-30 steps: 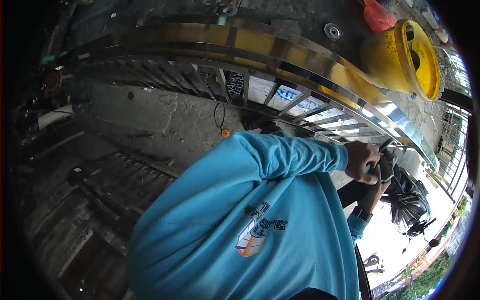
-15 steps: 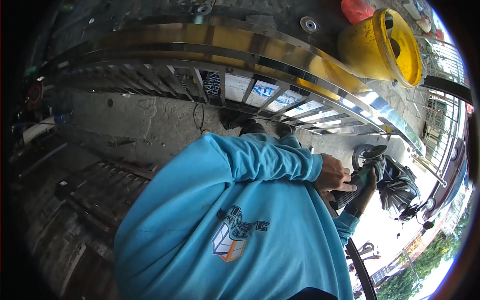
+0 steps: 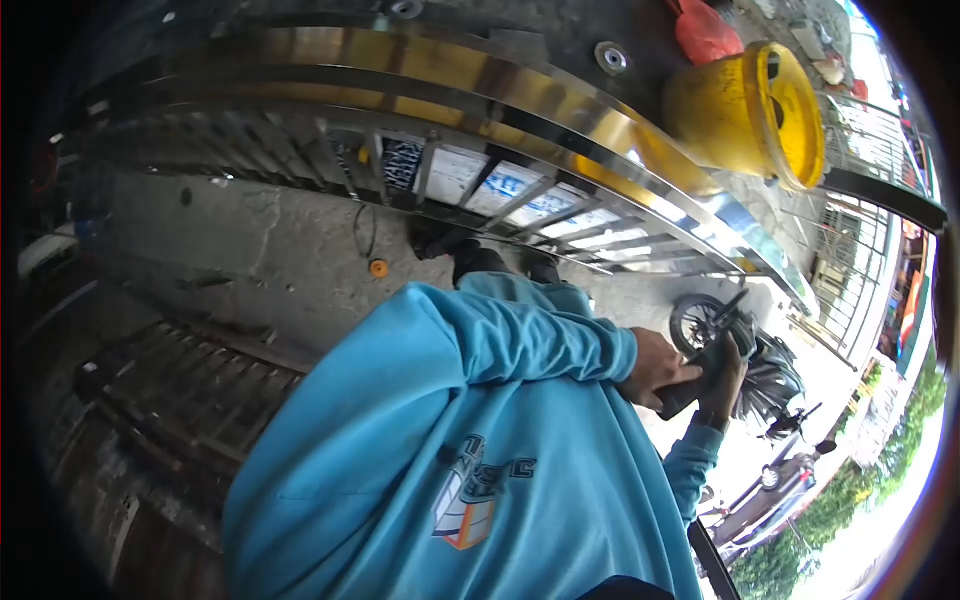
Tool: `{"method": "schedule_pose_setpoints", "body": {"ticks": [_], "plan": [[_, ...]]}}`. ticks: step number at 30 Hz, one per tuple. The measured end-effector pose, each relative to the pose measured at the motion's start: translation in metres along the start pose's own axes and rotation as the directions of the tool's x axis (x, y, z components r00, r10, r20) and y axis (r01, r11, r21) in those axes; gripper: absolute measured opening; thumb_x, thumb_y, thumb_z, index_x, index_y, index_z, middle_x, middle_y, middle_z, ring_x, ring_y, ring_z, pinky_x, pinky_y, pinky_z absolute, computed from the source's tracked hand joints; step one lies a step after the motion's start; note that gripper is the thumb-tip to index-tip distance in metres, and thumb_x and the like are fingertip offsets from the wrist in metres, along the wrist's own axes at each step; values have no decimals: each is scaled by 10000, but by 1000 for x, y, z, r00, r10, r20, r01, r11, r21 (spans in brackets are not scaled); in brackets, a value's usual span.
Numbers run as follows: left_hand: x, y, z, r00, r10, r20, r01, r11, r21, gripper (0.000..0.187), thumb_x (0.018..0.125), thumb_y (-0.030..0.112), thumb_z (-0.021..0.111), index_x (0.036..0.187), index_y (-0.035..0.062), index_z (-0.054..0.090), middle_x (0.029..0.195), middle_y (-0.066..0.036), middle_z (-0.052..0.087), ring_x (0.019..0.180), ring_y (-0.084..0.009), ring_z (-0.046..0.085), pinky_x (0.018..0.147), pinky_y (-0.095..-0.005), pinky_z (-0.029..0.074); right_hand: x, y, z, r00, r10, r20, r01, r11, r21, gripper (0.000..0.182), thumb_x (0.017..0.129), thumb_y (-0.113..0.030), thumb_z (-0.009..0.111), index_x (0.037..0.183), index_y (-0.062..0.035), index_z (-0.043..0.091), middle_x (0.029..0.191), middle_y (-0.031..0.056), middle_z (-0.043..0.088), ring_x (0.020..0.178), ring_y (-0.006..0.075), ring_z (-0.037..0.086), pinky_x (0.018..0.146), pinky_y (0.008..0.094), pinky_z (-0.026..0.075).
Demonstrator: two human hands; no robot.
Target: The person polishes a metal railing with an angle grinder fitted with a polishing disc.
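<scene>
A dark green angle grinder is held out at the right of the view, partly covered by fingers. My left hand, at the end of a blue sleeve, is closed around its rear body. My right hand grips it farther forward, near the head. The disc end points toward the top of the view and is blurred against the motorcycle behind it. Beyond my feet stands a shiny metal grille with upright bars and a broad polished rail.
A yellow bucket and a red plastic bag are at the upper right, near a round metal disc. On the concrete floor lies an orange round piece beside a thin cord. Another metal frame lies at left.
The view has shifted, and the orange piece now shows fully. The grinder has turned, so its disc no longer faces me. Both hands have stayed on it.
</scene>
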State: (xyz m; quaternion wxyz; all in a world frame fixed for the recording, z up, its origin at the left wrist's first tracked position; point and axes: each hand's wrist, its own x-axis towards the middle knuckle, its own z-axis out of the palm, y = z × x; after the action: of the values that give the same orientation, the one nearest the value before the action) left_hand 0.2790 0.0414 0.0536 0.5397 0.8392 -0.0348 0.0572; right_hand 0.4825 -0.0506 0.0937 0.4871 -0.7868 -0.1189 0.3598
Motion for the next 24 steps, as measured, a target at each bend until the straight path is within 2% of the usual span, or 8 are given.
{"method": "schedule_pose_setpoints", "body": {"ticks": [2,5,6,8,9,14,17,24], "plan": [[5,1,-1,999,-42,14,44,987,-154,936,823,463,704,1520,24,261,1213,-236,615,1068,-397,632,957,-456,494,9,-5,-6,988,-43,-145,23,990,-137,532,838,-184,754,1261,-4,487,980,77,617,793,163,632,660,277,522],[17,5,-8,990,-138,-3,127,915,-383,1139,800,570,707,1562,31,54,1246,-340,572,1140,-443,595,1039,-438,443,18,-22,-6,997,-78,11,77,951,-299,759,801,-196,800,1371,15,345,1065,112,582,908,191,611,737,297,521],[18,9,-17,983,-181,41,179,866,-468,1179,803,602,697,1566,33,0,1255,-365,557,1163,-456,583,1058,-432,429,17,-30,1,982,-188,-10,154,837,-525,833,783,-221,815,1395,38,312,1098,136,577,962,217,597,797,319,517],[38,4,-5,975,-219,-19,175,827,-534,1257,803,658,673,1549,44,-132,1306,-392,513,1204,-481,554,1092,-423,406,17,-39,0,956,-251,152,291,746,-600,928,767,-267,809,1427,43,235,1164,208,572,1037,265,591,871,347,504],[48,-1,3,969,-223,-105,131,828,-545,1283,800,670,669,1533,49,-183,1325,-389,501,1221,-488,541,1108,-421,393,25,-43,2,944,-298,142,290,545,-787,952,751,-284,807,1434,13,214,1153,244,593,1007,301,622,847,357,516],[76,-16,-1,951,-247,-187,106,826,-554,1325,797,668,673,1501,41,-259,1365,-369,484,1260,-493,512,1139,-410,368,34,-73,16,980,-65,187,186,621,-761,899,760,-218,747,1431,-39,177,1049,263,638,839,323,692,729,383,559],[85,-19,-14,941,-312,-134,194,818,-541,1381,774,653,698,1466,8,-308,1412,-362,437,1244,-456,542,1114,-356,408,49,-77,21,954,-94,286,283,604,-745,862,769,-213,733,1426,-39,203,1057,257,639,849,320,691,725,376,566],[93,-25,-27,893,-379,-244,169,783,-598,1420,734,669,740,1488,9,-266,1325,-394,498,1207,-487,559,1118,-404,398,72,-94,45,918,-154,366,394,469,-790,811,762,-218,723,1402,-24,265,1129,266,609,912,320,680,726,386,576]]}}
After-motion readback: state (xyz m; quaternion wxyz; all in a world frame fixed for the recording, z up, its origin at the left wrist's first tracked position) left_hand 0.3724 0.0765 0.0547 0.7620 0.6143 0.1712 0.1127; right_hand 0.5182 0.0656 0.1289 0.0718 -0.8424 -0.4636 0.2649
